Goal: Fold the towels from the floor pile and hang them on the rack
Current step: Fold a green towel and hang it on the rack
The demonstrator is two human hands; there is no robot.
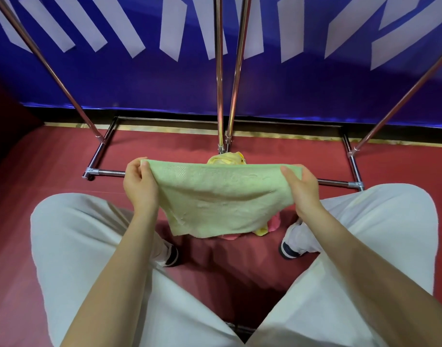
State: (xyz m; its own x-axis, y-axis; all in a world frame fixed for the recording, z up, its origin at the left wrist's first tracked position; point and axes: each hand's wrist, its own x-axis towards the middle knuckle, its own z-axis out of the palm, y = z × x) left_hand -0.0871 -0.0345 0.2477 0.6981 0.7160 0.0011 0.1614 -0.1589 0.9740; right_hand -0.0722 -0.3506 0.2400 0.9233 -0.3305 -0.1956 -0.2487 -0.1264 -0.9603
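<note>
A light green towel hangs stretched between my two hands above the red floor. My left hand pinches its top left corner, and my right hand pinches its top right corner. Behind and under the green towel lies the floor pile: a yellow towel shows above the green edge, and a pink towel with a yellow bit peeks out below. The metal rack rises in front of me, with its upright poles in the centre and slanted poles at both sides.
The rack's chrome base frame lies on the red floor around the pile. A blue wall banner with white shapes stands close behind the rack. My knees in light trousers and my shoes flank the pile.
</note>
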